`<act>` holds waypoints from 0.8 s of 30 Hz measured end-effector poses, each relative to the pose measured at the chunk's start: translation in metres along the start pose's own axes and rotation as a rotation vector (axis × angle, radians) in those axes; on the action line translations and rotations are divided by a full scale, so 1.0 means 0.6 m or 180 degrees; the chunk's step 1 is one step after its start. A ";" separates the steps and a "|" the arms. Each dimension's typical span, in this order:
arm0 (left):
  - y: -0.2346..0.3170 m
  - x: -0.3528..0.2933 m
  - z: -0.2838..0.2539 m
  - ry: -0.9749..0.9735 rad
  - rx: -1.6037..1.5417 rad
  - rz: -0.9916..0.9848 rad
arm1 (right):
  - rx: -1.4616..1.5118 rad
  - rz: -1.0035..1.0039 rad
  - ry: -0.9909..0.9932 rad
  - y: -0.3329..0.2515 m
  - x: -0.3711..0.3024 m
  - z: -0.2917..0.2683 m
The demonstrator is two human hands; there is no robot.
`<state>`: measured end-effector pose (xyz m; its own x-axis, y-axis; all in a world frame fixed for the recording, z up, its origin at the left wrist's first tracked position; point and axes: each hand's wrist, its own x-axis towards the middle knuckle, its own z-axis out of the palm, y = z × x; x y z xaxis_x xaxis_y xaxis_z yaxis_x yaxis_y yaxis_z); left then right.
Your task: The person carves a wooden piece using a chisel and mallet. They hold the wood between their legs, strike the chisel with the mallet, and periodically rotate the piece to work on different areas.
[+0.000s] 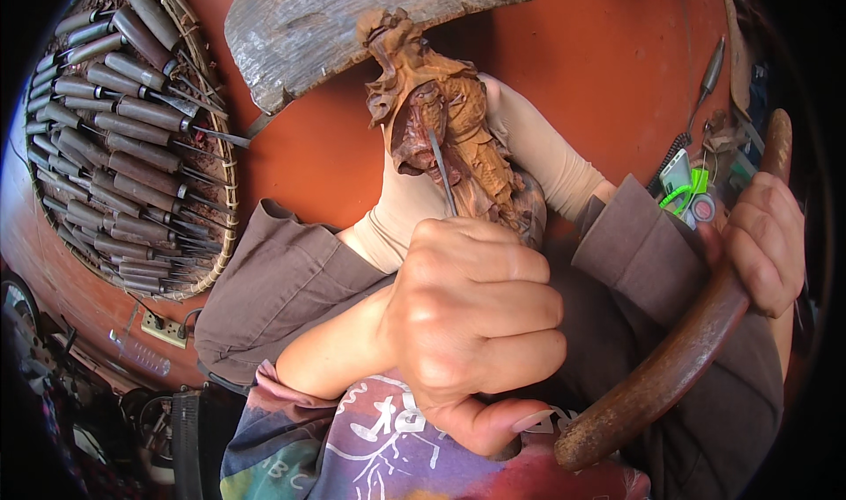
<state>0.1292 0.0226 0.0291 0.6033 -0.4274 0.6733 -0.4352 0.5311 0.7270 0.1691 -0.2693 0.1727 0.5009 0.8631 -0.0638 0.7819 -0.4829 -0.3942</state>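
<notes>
My left hand (pixel 476 311) is wrapped in a fist round a carving chisel. Its handle is mostly hidden in my palm, and the narrow steel blade (pixel 441 167) points away from me. The tip rests on or just over a reddish hollow in a brown wood carving (pixel 471 112), which stands between my shins. My right hand (pixel 765 244) grips a curved wooden club (pixel 665 368) near its far end. The club's thick rounded end hangs over my lap, close to my left thumb and apart from the chisel.
A round wicker basket (pixel 231 178) full of chisels with dark wooden handles lies at the left. Beyond the carving is a worn grey wooden board (pixel 308 37). A power strip (pixel 165 328), a phone (pixel 677 172) and a corded pen-shaped tool (pixel 712 66) lie on the red floor (pixel 599 51).
</notes>
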 end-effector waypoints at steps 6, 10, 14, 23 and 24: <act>0.006 0.018 0.016 0.0513 -0.0009 -0.0234 | -0.0074 0.0012 0.0141 -0.019 -0.028 -0.025; 0.018 0.010 0.047 0.1052 0.0256 -0.0676 | -0.0238 -0.0001 0.0296 -0.020 -0.004 -0.017; 0.016 0.029 0.041 0.1109 0.0304 -0.0672 | -0.0195 0.0016 0.0294 -0.024 0.019 -0.024; 0.068 0.050 0.016 -0.0007 0.1801 -0.0510 | 0.0176 -0.0022 0.0875 0.017 -0.024 0.020; 0.065 0.052 0.026 -0.0119 0.2030 -0.0859 | 0.0223 0.0150 0.0767 0.016 -0.021 0.018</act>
<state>0.1204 0.0186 0.0804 0.7273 -0.5151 0.4536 -0.5879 -0.1264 0.7990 0.1660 -0.2830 0.1597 0.6168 0.7757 0.1336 0.7322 -0.5032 -0.4590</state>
